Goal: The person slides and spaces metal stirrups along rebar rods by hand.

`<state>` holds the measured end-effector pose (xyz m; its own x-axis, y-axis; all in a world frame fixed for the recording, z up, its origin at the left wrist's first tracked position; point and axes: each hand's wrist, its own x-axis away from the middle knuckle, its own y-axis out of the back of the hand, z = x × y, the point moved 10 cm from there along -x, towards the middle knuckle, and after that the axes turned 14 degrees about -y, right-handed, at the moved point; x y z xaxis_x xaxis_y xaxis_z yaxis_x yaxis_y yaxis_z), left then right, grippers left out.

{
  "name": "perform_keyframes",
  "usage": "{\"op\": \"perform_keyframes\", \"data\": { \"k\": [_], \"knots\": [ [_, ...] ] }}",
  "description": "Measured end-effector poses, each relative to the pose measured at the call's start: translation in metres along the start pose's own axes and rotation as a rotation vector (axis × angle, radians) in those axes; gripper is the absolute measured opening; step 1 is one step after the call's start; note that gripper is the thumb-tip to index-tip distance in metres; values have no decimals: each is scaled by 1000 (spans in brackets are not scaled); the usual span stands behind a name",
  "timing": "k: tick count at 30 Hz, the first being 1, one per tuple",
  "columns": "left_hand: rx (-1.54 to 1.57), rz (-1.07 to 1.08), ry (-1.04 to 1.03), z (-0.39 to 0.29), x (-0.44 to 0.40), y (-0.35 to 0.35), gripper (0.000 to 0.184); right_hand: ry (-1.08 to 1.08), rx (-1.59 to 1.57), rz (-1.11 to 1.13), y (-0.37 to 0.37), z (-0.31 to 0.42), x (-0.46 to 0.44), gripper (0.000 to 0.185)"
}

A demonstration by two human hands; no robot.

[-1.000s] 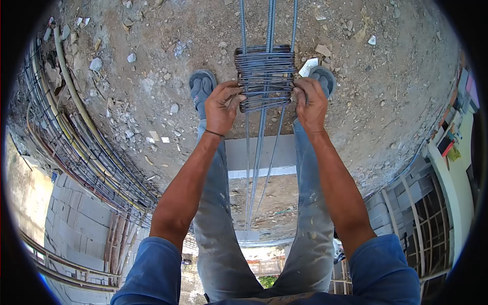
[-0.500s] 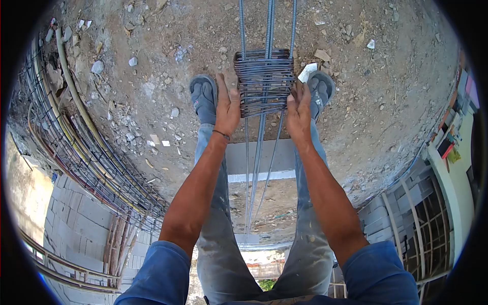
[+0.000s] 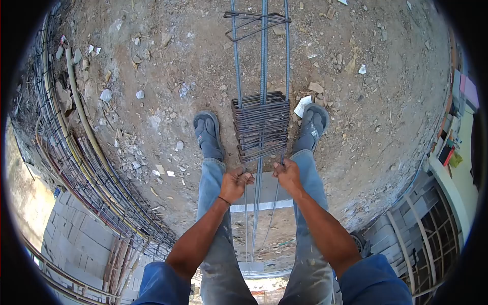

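Note:
A bundle of dark rectangular wire stirrups hangs around several long steel bars running between my feet. My left hand is closed at the left bar, just below the bundle. On the right, my right hand pinches the right bar near the bundle's lower edge. Both hands are apart from each other, with the middle bars passing between them. Farther up the bars sits a separate bent stirrup, tilted across them.
Long mesh and rods curve along the left. A pale block lies under the bars between my legs. My sandalled feet flank the bundle. Stones and paper scraps litter the dirt ground. Grey blocks stand at lower left.
Both hands have come down from the bundle's sides to the bars below it, and their fingers have closed. The view has shifted, so the bundle appears lower and a separate stirrup shows above.

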<state>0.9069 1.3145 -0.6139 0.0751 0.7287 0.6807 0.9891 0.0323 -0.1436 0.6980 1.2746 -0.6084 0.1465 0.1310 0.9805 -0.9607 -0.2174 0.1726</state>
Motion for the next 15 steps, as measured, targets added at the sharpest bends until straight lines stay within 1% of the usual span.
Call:
{"op": "perform_keyframes", "data": {
  "k": [1,2,3,4,5,7,8,9,11,12,13,14,15],
  "knots": [
    [-11,-33,20,-2,12,6,22,-18,-8,8,-5,-8,7,16],
    [-74,-74,77,4,7,11,20,-15,73,-14,-10,-5,5,15],
    [-83,-83,44,7,-7,19,20,19,155,-46,-12,11,-8,14],
    [-87,-58,70,16,-17,20,18,50,150,-53,-15,24,-16,14],
    [-83,-32,118,29,-17,16,16,38,136,-69,-14,16,-17,13],
    [-21,-2,149,44,-15,9,15,15,122,-90,-6,3,-15,12],
    [28,27,178,45,-13,7,21,13,192,-82,-4,2,-15,13],
    [21,28,166,42,-8,7,21,22,262,-71,-3,7,-17,14],
    [-176,-149,-19,18,7,16,43,55,312,-51,25,26,-22,15],
    [-276,-262,17,1,22,22,50,64,366,-30,37,33,-25,16],
    [-373,-373,64,-27,42,26,57,136,381,-138,58,67,-18,17],
    [-364,-368,64,-48,53,19,57,202,399,-244,79,118,-4,18],
    [-103,-516,121,-57,74,19,56,402,302,-366,93,171,13,17]
  ]
}}
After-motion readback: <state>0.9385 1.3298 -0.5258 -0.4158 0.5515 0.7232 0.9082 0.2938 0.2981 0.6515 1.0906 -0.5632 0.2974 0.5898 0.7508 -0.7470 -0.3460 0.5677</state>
